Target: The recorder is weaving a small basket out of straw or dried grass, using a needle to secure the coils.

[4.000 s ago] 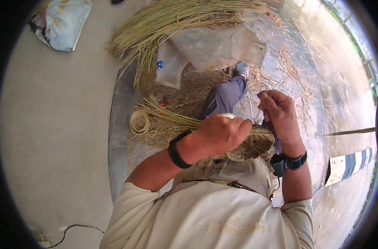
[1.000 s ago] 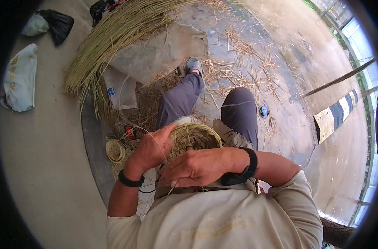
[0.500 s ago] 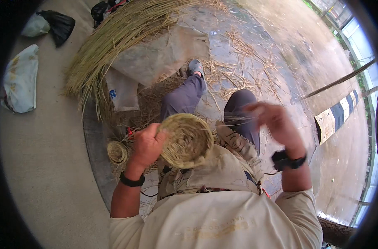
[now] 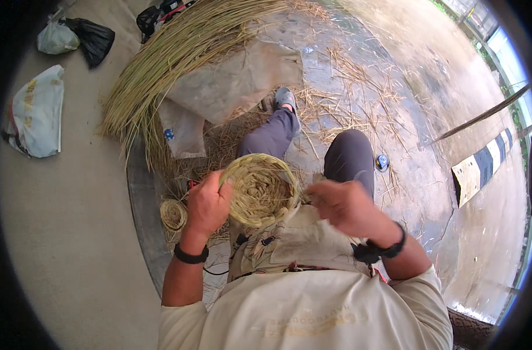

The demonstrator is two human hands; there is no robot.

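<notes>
A round, shallow straw basket (image 4: 263, 189) is tilted over my lap, its hollow turned up and its coiled, woven floor showing. My left hand (image 4: 209, 201) grips its left rim, thumb over the edge and the other fingers behind the wall. Just off the opposite rim, my right hand (image 4: 344, 204) has its fingers drawn together, slightly blurred. What it pinches is too small to make out. A smaller woven straw basket (image 4: 173, 215) sits on the ground beyond my left forearm.
A large sheaf of long straw (image 4: 178, 58) lies ahead on the left, beside brown sacking (image 4: 236, 81). Loose stalks (image 4: 359, 87) litter the ground sheet. A blue round object (image 4: 382, 162) lies past my right knee. Bags (image 4: 41, 114) stand far left; a striped barrier (image 4: 482, 166) lies right.
My right hand has come down and left, from above my right knee to the basket's right rim. Thin strands that stretched between it and the basket no longer show. My left hand keeps its grip.
</notes>
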